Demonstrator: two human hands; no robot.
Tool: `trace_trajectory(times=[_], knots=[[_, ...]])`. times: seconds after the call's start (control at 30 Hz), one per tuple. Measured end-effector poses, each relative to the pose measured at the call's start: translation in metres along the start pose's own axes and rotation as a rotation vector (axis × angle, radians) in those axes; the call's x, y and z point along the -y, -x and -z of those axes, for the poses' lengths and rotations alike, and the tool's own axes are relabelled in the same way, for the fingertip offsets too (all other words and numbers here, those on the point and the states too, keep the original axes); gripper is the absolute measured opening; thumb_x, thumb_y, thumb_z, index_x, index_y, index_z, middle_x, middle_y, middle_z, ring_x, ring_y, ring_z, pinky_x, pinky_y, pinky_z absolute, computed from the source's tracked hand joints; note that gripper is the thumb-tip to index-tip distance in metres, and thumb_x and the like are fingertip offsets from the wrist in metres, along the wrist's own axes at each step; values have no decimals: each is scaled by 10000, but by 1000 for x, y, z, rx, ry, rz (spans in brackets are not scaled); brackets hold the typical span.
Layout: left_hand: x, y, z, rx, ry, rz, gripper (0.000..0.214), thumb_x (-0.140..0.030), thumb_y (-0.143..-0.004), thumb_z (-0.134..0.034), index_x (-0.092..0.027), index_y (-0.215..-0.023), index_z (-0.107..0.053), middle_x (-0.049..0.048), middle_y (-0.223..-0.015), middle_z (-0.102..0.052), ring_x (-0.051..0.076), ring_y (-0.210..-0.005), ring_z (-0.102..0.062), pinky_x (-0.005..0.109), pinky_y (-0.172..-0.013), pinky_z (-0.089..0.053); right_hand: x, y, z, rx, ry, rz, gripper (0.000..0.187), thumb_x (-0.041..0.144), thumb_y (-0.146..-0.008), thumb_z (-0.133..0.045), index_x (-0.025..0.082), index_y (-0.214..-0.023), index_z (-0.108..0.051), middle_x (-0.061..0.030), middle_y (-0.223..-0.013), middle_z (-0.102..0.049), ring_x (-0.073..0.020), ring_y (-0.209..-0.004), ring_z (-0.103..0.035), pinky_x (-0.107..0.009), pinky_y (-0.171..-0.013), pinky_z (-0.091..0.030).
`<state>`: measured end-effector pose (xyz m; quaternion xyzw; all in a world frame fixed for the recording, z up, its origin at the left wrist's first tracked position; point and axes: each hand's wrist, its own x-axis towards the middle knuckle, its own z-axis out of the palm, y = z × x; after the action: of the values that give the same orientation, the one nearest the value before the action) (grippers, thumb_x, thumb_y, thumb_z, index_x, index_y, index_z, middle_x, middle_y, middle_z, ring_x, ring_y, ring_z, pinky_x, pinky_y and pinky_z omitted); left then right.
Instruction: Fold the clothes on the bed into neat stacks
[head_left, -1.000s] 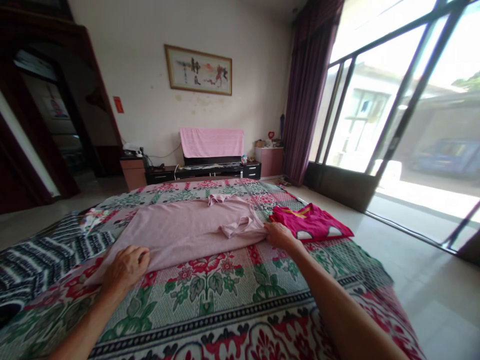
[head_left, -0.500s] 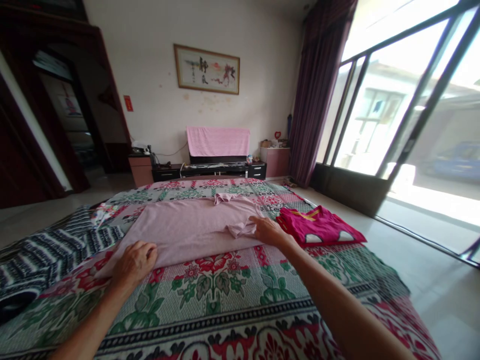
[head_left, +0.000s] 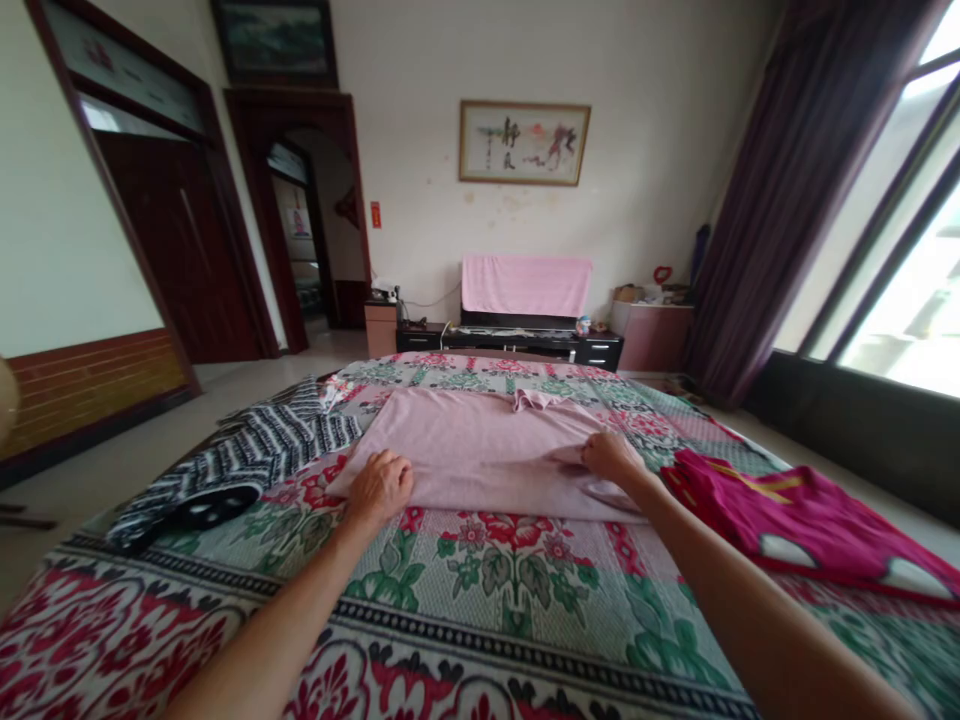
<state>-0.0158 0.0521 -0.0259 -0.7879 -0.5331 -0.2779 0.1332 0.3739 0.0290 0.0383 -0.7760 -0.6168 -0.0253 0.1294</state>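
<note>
A pale pink shirt [head_left: 480, 450] lies spread sideways across a flowered bedcover [head_left: 517, 590]. Its small crumpled sleeve or collar end [head_left: 536, 400] sticks up at the far edge. At the shirt's near left corner, my left hand [head_left: 382, 485] rests with fingers curled on the fabric. Toward the right end, my right hand [head_left: 613, 458] has its fingers closed on the cloth, which bunches and creases beside them; the fingertips are partly hidden.
A folded magenta garment [head_left: 795, 510] lies to the right, close to my right forearm. On the left is a black-and-white patterned garment [head_left: 247, 460]. Beyond the bed, a pink cloth [head_left: 525, 285] hangs over a screen on a low black cabinet [head_left: 600, 350].
My view has turned left, so the room appears shifted right. The sleeve flap that was by my right hand no longer shows clearly. My left hand stays at the shirt's left end.
</note>
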Motion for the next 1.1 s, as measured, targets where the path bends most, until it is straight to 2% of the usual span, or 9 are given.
trace_trajectory(times=[0.17,0.33,0.43,0.6,0.7,0.77,0.87,0.97,1.1], knots=[[0,0,0,21,-15,8,226,-236,-848,-461,-189,-812,-679,81,-847,-644,216,-875,-564,318,-793,-427,-4,3,-3,-238,-220,-183,350,227,-844,-419,193,-1065,-689,-94,-1005,-720,-218,-889,-657,-266,-731,-439],[4,-1,-4,21,-24,-4,243,-250,-852,-447,-188,-820,-680,85,-850,-644,223,-881,-568,325,-794,-430,-19,20,-4,-262,-261,-164,325,190,-789,-444,204,-946,-728,-57,-978,-730,-209,-918,-651,-252,-784,-428],[5,-1,-5,21,-18,-17,248,-259,-846,-446,-191,-816,-682,86,-846,-647,224,-879,-573,327,-798,-433,-18,31,-4,-261,-223,-119,300,189,-771,-448,197,-859,-735,-55,-891,-734,-203,-847,-654,-246,-746,-424],[6,-1,-4,17,-24,-24,252,-262,-837,-443,-200,-809,-686,81,-834,-652,219,-850,-583,324,-786,-437,-11,43,-15,-149,-165,6,298,160,-754,-442,196,-822,-730,-50,-854,-729,-187,-817,-644,-244,-752,-428],[6,-1,-3,11,-32,-30,254,-266,-832,-443,-199,-802,-686,83,-840,-657,224,-849,-585,327,-783,-439,-11,44,-25,-90,-170,201,378,100,-726,-427,191,-956,-713,-56,-1032,-710,-189,-984,-617,-276,-894,-417],[6,-1,-3,5,-31,-33,258,-273,-832,-442,-198,-800,-687,82,-848,-661,224,-846,-585,327,-783,-438,-13,44,-29,-40,-178,315,493,71,-703,-429,179,-1127,-655,-74,-1245,-623,-199,-1144,-547,-321,-985,-382],[7,-1,-4,2,-28,-43,263,-274,-833,-438,-198,-809,-689,78,-842,-664,219,-847,-589,321,-794,-438,-13,45,-31,-22,-164,294,580,77,-722,-431,157,-1285,-543,-111,-1443,-436,-238,-1280,-433,-404,-1027,-355],[9,-2,-5,13,-31,-47,262,-275,-830,-440,-199,-814,-690,80,-846,-665,221,-857,-594,322,-802,-441,-7,49,-27,-103,-203,258,493,67,-760,-397,135,-1212,-582,-128,-1356,-517,-217,-1208,-498,-368,-1011,-372],[11,-2,-7,14,-2,-43,270,-283,-826,-441,-194,-807,-695,88,-861,-671,225,-854,-597,331,-797,-449,11,56,-25,-149,-280,407,384,60,-799,-389,163,-1083,-626,-87,-1134,-649,-174,-1078,-565,-296,-971,-388]])
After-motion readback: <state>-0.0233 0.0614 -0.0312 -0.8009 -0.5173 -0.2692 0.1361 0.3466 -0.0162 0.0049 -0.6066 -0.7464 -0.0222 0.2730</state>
